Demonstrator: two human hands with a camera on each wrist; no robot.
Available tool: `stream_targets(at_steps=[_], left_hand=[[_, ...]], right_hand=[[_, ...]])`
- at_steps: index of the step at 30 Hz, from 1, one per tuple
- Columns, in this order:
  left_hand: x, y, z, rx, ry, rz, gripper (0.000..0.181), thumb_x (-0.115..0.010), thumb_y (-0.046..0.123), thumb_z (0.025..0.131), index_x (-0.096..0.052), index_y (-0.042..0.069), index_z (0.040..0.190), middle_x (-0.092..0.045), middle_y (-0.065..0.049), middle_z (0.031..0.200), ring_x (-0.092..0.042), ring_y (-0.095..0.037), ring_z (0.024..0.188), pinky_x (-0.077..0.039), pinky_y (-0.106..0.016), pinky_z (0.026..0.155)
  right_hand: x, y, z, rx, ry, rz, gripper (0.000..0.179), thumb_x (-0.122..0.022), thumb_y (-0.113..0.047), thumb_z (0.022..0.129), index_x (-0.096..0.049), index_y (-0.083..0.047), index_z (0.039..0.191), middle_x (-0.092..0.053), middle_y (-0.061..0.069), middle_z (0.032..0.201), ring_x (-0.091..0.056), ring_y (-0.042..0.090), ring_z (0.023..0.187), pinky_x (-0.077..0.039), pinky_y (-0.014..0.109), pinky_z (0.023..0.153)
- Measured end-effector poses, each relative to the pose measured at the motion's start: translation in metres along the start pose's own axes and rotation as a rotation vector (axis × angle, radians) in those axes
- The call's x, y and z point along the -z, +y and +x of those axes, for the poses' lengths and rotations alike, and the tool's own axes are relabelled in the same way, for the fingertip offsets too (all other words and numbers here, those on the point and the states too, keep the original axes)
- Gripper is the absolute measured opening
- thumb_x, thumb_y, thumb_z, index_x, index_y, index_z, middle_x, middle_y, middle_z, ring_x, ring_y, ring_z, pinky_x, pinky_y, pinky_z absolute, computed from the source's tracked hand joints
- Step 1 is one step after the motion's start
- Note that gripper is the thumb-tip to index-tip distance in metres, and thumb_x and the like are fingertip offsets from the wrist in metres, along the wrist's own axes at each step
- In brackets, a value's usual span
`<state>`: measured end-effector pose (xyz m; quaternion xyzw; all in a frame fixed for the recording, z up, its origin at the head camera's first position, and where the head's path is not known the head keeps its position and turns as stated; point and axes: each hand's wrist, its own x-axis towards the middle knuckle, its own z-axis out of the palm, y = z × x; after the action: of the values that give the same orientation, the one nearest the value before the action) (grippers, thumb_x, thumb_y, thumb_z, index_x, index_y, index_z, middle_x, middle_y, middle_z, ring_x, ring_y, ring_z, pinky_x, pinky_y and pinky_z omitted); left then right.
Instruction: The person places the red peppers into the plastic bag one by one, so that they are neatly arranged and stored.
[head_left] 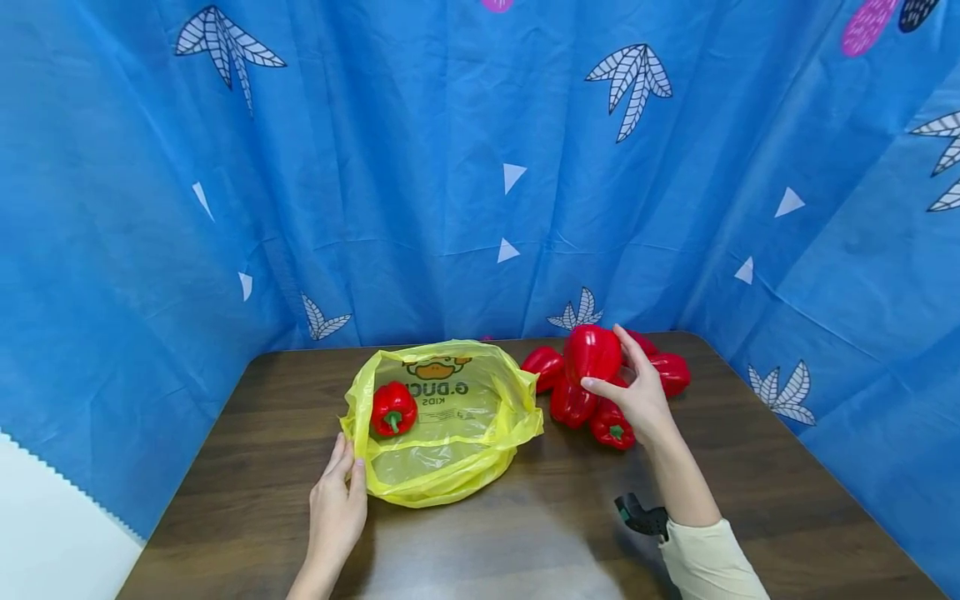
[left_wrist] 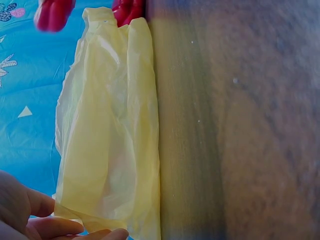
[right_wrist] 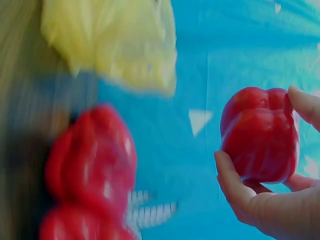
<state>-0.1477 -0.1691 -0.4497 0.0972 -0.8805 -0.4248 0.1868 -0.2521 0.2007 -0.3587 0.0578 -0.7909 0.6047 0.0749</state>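
A yellow plastic bag [head_left: 442,492] lies with its mouth spread toward me and one red bell pepper [head_left: 394,408] inside. My left hand [head_left: 337,500] pinches the bag's left rim between thumb and fingers; the left wrist view shows the bag's side [left_wrist: 107,150] stretching away from that hand [left_wrist: 35,215]. To the right, my right hand [head_left: 637,400] grips another red bell pepper [head_left: 592,353], raised above a pile of peppers. In the right wrist view, thumb and fingers curl round this held pepper [right_wrist: 262,135].
Under and around the held one, several red bell peppers [head_left: 573,404] are heaped on the brown wooden table [head_left: 480,550], just right of the bag. A blue patterned curtain [head_left: 450,167] hangs behind the table and at both sides. A black wrist strap [head_left: 641,514] sits by the right sleeve.
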Motion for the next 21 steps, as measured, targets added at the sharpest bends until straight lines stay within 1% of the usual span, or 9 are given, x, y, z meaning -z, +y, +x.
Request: stream_targets(at_steps=[5,9,13,17,21], left_hand=[[0.0,0.001,0.0,0.0,-0.003,-0.001,0.043,-0.042,0.017,0.093,-0.038,-0.005,0.13,-0.027,-0.012,0.142,-0.03,-0.034,0.127,-0.024,-0.049,0.103],[0.0,0.001,-0.001,-0.002,-0.001,-0.004,0.043,-0.043,0.016,0.093,-0.038,-0.006,0.13,-0.027,-0.012,0.142,-0.03,-0.034,0.127,-0.024,-0.048,0.103],[0.0,0.002,-0.001,-0.009,0.007,-0.002,0.042,-0.044,0.015,0.092,-0.039,-0.006,0.129,-0.028,-0.013,0.142,-0.031,-0.034,0.127,-0.025,-0.048,0.103],[-0.001,0.002,-0.002,-0.009,0.008,-0.001,0.042,-0.045,0.014,0.092,-0.039,-0.007,0.128,-0.028,-0.012,0.142,-0.031,-0.034,0.126,-0.025,-0.049,0.103],[-0.002,0.001,-0.002,-0.009,0.016,0.0,0.042,-0.045,0.014,0.092,-0.04,-0.006,0.128,-0.028,-0.012,0.142,-0.032,-0.034,0.126,-0.025,-0.048,0.103]], right_hand=[[-0.044,-0.01,0.008,0.048,-0.054,0.092,0.087,-0.076,-0.02,0.069,-0.025,-0.036,0.138,-0.035,0.001,0.137,-0.039,0.026,0.118,-0.05,0.04,0.079],[-0.077,-0.013,0.011,0.064,-0.103,0.149,0.085,-0.076,-0.017,0.068,-0.028,-0.036,0.137,-0.037,0.0,0.134,-0.043,0.026,0.114,-0.051,0.039,0.077],[-0.106,-0.014,0.014,0.034,-0.146,0.188,0.083,-0.075,-0.014,0.069,-0.031,-0.037,0.135,-0.038,-0.002,0.133,-0.044,0.026,0.113,-0.052,0.039,0.077],[-0.132,-0.011,0.016,0.003,-0.185,0.225,0.083,-0.075,-0.009,0.068,-0.033,-0.035,0.134,-0.039,0.0,0.132,-0.045,0.027,0.112,-0.051,0.039,0.077],[-0.153,-0.009,0.017,-0.011,-0.212,0.222,0.084,-0.075,-0.008,0.067,-0.033,-0.034,0.134,-0.04,0.003,0.132,-0.045,0.03,0.111,-0.051,0.038,0.077]])
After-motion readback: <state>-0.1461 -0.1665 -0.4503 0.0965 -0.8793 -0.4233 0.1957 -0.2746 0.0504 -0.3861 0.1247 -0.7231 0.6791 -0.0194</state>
